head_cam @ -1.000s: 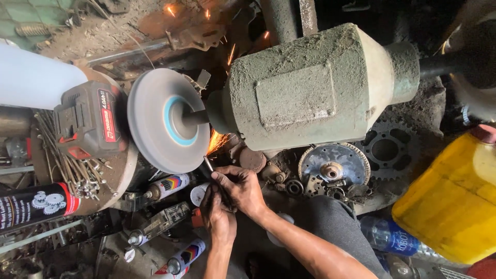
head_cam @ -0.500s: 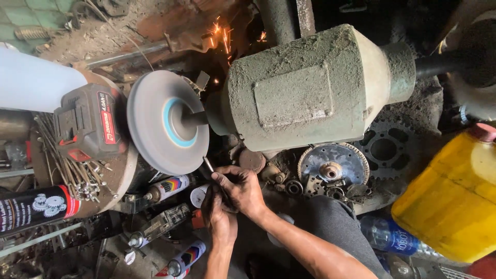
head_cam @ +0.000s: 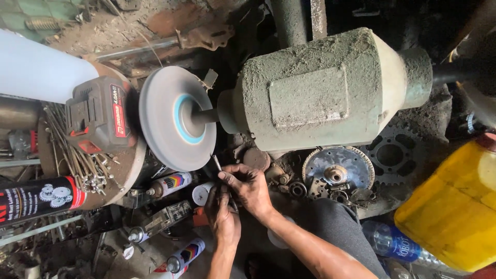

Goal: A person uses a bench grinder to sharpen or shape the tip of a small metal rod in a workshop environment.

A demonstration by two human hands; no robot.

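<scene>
**Metal rod held just below the grinding wheel**

Metal rod [head_cam: 217, 164], thin and short, sits pinched between both hands, its tip pointing up toward the lower edge of the grey grinding wheel [head_cam: 173, 118]; whether tip and wheel touch cannot be told. The right hand [head_cam: 250, 187] closes its grip on the rod from the right, fingers curled tight around it. The left hand [head_cam: 222, 217], nearer and lower, also closes its grip on the rod's near end, pressed against the right hand. The wheel has a blue ring at its hub and is mounted on the shaft of a dusty grey-green motor [head_cam: 323, 90] to its right. Left of the wheel rests a red and black battery pack [head_cam: 101, 116] on a round stand beside a heap of thin wire rods [head_cam: 72, 155]. 3 spray cans [head_cam: 168, 184] lie near the hands on the left. A toothed sprocket [head_cam: 338, 168] lies right of the hands, and a yellow jerrycan [head_cam: 454, 206] stands at far right.
</scene>
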